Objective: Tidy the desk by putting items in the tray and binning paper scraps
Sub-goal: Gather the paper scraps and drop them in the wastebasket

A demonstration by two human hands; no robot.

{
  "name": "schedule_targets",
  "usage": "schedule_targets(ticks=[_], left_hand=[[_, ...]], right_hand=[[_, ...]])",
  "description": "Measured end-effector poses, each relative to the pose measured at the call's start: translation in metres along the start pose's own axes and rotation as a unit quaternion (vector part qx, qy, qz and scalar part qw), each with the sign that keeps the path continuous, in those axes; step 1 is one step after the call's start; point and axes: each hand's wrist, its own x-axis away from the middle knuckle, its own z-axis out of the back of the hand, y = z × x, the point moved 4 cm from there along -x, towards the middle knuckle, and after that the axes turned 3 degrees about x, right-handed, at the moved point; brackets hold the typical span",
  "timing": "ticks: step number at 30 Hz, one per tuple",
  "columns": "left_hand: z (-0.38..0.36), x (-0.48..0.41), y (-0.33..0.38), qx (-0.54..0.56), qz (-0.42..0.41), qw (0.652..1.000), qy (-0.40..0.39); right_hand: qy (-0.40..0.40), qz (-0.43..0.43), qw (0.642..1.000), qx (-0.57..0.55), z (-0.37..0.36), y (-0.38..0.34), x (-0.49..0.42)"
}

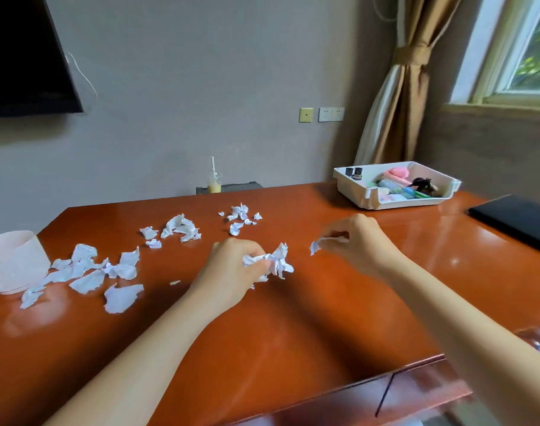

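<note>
My left hand grips a crumpled wad of white paper just above the middle of the red-brown desk. My right hand pinches a small white paper scrap a little to the right of that wad. Several torn white scraps lie on the left part of the desk. More scraps and a smaller cluster lie further back. A white tray at the back right holds a pink brush, small bottles and other items.
A pale pink bin stands at the desk's left edge beside the scraps. A black flat object lies on the right side. A cup of yellow drink with a straw stands behind the desk's far edge.
</note>
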Motion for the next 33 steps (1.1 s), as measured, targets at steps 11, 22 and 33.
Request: schedule_targets(ticks=[11,22,33], left_hand=[[-0.135,0.000,0.139,0.117,-0.135,0.972,-0.150],[-0.278,0.040,0.219,0.161,-0.178,0.925,-0.294],[-0.438,0.073,0.185,0.041,-0.097,0.907,-0.408]], right_hand=[[0.080,-0.149,0.982,0.084,0.094,0.116,0.129],[0.116,-0.318,0.938,0.074,0.112,0.216,0.266],[0.029,-0.484,0.874,-0.023,0.013,0.326,0.340]])
